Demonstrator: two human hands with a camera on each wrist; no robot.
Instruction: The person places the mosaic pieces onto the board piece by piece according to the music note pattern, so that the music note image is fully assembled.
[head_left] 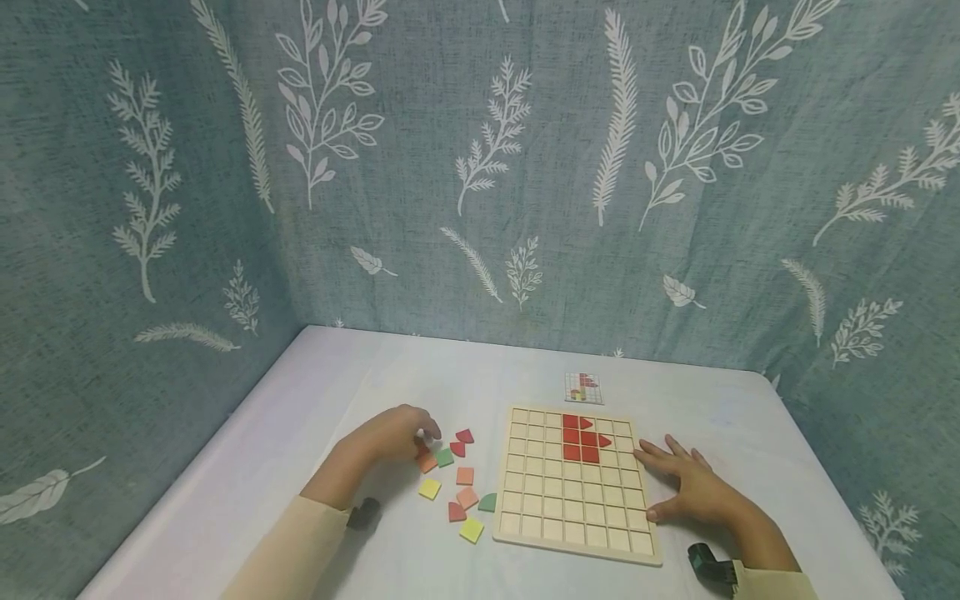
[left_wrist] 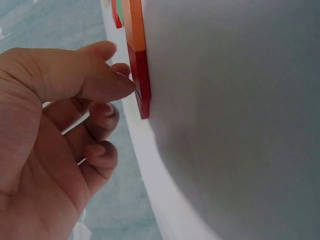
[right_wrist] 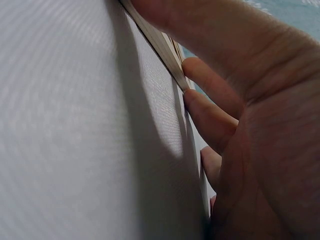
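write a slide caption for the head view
Left hand at loose coloured tiles, right hand at the edge of a gridded board bearing red tiles.

Teal curtain [head_left: 420, 150] at twelve o'clock with white leaf sprigs [head_left: 617, 117], white table [head_left: 420, 358], beige gridded board [head_left: 573, 517] at five bearing red pieces [head_left: 572, 452], orange, red, green, yellow tiles [head_left: 467, 498] at six

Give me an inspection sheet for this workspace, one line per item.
Surface: white tabletop.
Job's things: pale grid board with red tiles in its far part; picture card beyond it; loose pieces in red, orange, yellow and green to its left.
Clutter: nothing seen.
Grips: left grip has its thumb at an outlying red piece, pinch unclear; right grip touches the board's right edge.
Cables: nothing seen.
Surroundings: blue-green fabric with white leaf prints, behind and at both sides.
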